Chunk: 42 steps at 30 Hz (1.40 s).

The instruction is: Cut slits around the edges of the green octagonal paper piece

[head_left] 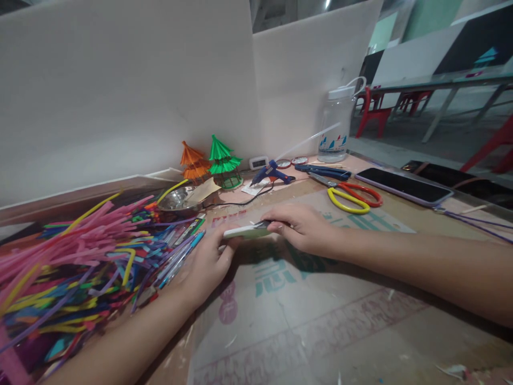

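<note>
A pale flat piece [246, 231], too blurred to name, is held just above the middle of the frame, over a printed sheet [296, 321]; its long axis runs left to right, nearly level, with the right end a touch higher; a dark part [263, 224] sits at that right end. The left hand [211, 260] grasps the left end, thumb below; the right hand [303, 226] pinches at the dark part, its fingers pointing left along the same axis; so the piece bridges the two, and neither hand is nearer, as both touch it.

Beside the left hand lie pens [182, 258]; farther left, a heap of fuzzy sticks [92, 235] fills the frame's edge; above stand a metal bowl [170, 200] and orange [194, 160] and green [223, 155] tiered cones. Beyond the right hand, toward the upper right, are a glue gun [267, 171], scissors [340, 186], a phone [403, 185] and a clear bottle [334, 125].
</note>
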Each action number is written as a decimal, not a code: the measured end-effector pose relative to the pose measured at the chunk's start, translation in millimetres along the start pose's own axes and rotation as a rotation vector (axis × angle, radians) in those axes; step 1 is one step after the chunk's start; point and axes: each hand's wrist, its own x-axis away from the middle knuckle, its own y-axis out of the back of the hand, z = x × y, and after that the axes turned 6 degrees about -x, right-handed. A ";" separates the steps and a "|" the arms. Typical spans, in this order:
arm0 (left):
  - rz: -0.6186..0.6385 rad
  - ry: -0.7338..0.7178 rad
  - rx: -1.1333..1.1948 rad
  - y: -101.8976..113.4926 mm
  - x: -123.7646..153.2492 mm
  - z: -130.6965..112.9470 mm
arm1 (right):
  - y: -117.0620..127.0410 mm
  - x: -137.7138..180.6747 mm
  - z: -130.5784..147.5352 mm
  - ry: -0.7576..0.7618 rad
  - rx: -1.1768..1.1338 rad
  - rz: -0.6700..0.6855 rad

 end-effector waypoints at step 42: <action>-0.012 0.228 0.406 -8.4 -4.3 -9.9 | -11.7 -3.5 -6.9 -0.328 -0.418 -0.155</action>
